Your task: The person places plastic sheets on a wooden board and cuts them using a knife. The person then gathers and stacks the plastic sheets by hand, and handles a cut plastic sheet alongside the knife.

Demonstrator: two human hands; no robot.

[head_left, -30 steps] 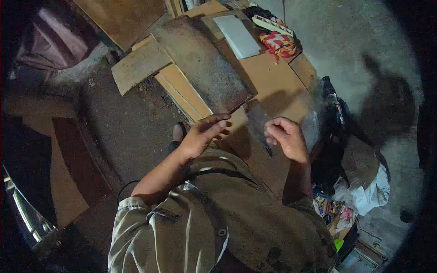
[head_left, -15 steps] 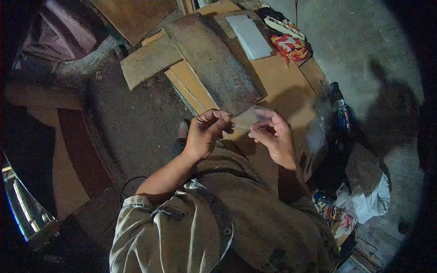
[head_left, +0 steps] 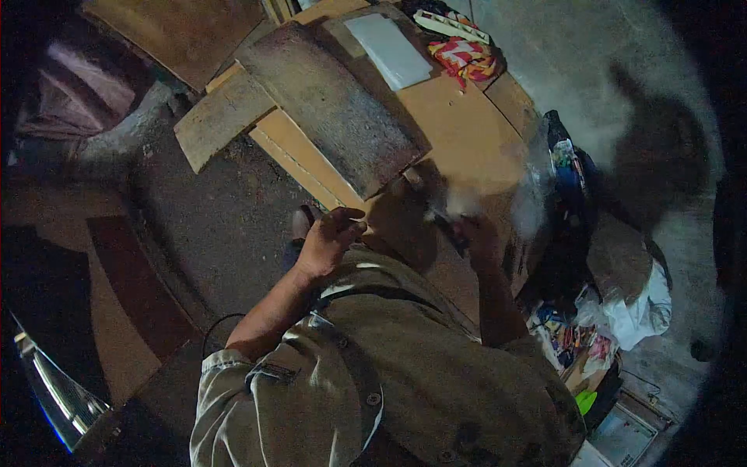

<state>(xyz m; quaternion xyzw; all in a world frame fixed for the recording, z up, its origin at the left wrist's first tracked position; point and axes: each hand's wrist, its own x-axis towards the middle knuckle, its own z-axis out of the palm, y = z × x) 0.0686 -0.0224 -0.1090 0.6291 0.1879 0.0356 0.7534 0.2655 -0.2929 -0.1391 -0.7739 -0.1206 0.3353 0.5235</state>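
My left hand [head_left: 331, 243] is held in front of my waist, fingers bent and a small gap showing between thumb and forefinger. Nothing can be seen in it. In shadow to the right is my right hand [head_left: 478, 240], smeared by motion, so its grip is unclear. A dark narrow shape [head_left: 450, 231] shows at its fingers; I cannot make out its kind. A pale, see-through blur hangs just above those fingers, perhaps clear plastic. Beyond both hands a worn, stained board [head_left: 334, 101] lies across brown cardboard [head_left: 467, 144].
A white flat packet [head_left: 387, 50] and a red-and-yellow cloth [head_left: 464, 61] lie at the far side. A smaller board [head_left: 226, 117] sits left of the stained one. Dark bags and a white plastic bag [head_left: 638, 307] stand at right on the concrete floor.
The clear plastic sheet that both hands held between them is no longer stretched there. My hands have moved apart, the right one lower and into shadow. The camera view has shifted.
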